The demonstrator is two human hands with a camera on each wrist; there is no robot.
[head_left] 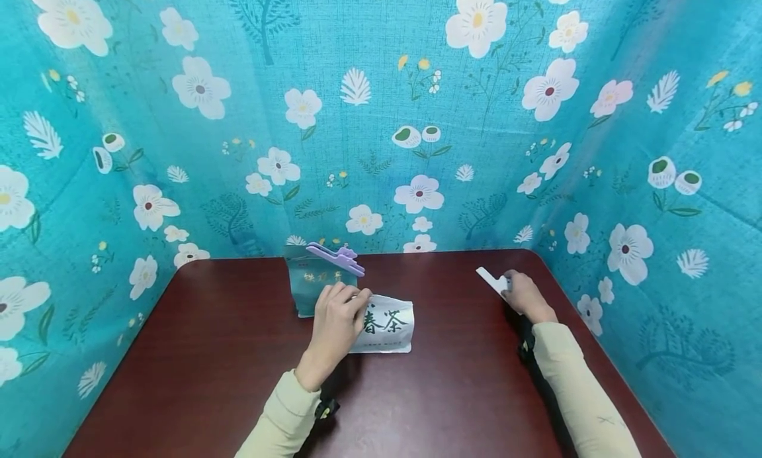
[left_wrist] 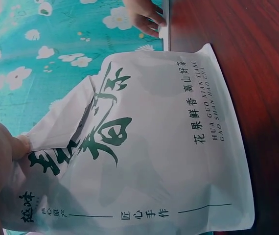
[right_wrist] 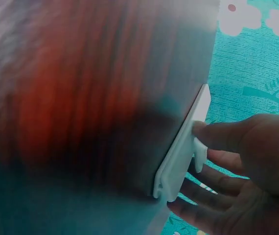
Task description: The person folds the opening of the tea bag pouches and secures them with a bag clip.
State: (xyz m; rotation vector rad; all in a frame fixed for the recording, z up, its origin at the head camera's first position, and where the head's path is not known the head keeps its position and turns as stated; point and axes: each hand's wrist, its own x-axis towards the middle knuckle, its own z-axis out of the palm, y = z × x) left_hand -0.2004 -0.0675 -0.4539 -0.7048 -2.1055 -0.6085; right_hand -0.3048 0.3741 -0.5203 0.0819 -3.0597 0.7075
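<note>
White clip (head_left: 493, 280) pinched in right hand (head_left: 524, 296), long axis seemingly up-left, left hand (head_left: 336, 319) gripping white pouch (head_left: 388, 325)

Teal bag (head_left: 309, 286) w/ purple clip (head_left: 335, 258)

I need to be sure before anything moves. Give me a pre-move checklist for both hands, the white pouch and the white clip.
1. Left hand pinches the white printed tea pouch at its top: ok.
2. Pouch mouth closed: cannot tell.
3. Right hand has fingers on the white plastic sealing clip: ok.
4. Clip lifted off the dark red wooden table: cannot tell.
5. Teal pouch carries its purple clip: ok.
</note>
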